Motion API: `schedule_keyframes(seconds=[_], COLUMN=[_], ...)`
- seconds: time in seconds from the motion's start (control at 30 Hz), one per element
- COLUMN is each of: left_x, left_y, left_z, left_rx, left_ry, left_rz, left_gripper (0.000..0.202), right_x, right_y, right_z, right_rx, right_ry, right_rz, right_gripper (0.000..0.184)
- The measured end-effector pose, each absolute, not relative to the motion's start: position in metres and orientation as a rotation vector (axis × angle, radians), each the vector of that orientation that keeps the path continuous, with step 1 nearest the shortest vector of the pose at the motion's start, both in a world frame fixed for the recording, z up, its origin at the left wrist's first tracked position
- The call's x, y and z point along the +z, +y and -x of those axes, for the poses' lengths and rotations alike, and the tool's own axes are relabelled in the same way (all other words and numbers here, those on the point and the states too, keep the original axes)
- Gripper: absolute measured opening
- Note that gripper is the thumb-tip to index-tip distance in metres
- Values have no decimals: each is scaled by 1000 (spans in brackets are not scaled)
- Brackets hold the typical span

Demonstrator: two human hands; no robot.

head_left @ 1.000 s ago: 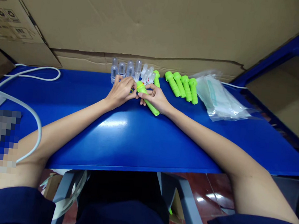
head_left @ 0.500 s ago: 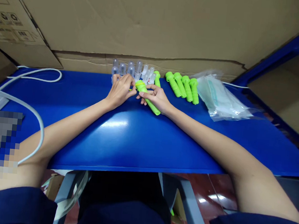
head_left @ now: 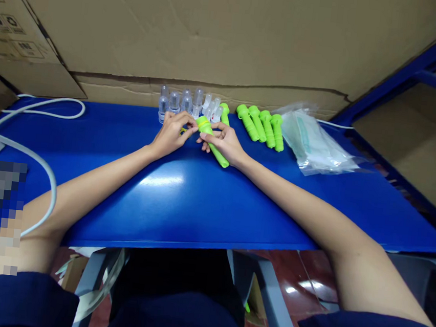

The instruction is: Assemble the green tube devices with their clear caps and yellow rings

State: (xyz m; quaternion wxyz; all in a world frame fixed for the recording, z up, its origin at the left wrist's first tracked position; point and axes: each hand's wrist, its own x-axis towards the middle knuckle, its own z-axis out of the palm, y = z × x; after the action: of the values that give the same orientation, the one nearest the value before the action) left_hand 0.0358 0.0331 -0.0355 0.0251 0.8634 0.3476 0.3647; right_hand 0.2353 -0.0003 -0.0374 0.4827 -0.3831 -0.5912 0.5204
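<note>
My right hand (head_left: 225, 142) grips a bright green plastic handle (head_left: 212, 145) that lies slanted on the blue table (head_left: 183, 201), its wide end pointing away from me. My left hand (head_left: 171, 132) pinches at that wide end with thumb and fingers closed. What the fingertips hold there is too small to make out. Just behind both hands stand several small clear plastic caps (head_left: 183, 102), and one more green handle (head_left: 225, 114) lies beside them.
A row of several green handles (head_left: 260, 126) lies to the right, next to a pile of clear plastic bags (head_left: 314, 142). A white cable (head_left: 48, 106) loops over the table's left end. Cardboard boxes (head_left: 215, 34) wall the back. A blue frame (head_left: 411, 79) runs along the right.
Both hands stay on the green handle. My left fingers have shifted slightly at its wide end, and the view has drifted a little.
</note>
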Motion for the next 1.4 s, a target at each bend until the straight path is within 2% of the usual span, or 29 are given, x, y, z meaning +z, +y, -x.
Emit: schedule_keyframes(seconds=[0.33,0.57,0.83,1.07,1.4], left_x=[-33,-32,-38,-37,-32], left_y=[29,25,28,22,29], left_z=[-35,-38,-44,-47,-40], left_rx=[1139,1123,1156,1242,1103], left_ry=[1164,1131,1194,1216,1043], left_rz=[-2675,-2740,-2533,-2575,-2617], left_gripper=[18,16,9,14,12], right_x=[-39,-39,-42,-37,-35], right_y=[-1,-3,-2,-4,-10], right_z=[-235,-233,-232,-234,-236], right_rx=[1267,1262,1206,1008,732], right_ry=[-1470,-1475,-1507,-1620,-1722], right_rz=[928,937,1003,1022,1093], right_gripper=[55,58,61,55,40])
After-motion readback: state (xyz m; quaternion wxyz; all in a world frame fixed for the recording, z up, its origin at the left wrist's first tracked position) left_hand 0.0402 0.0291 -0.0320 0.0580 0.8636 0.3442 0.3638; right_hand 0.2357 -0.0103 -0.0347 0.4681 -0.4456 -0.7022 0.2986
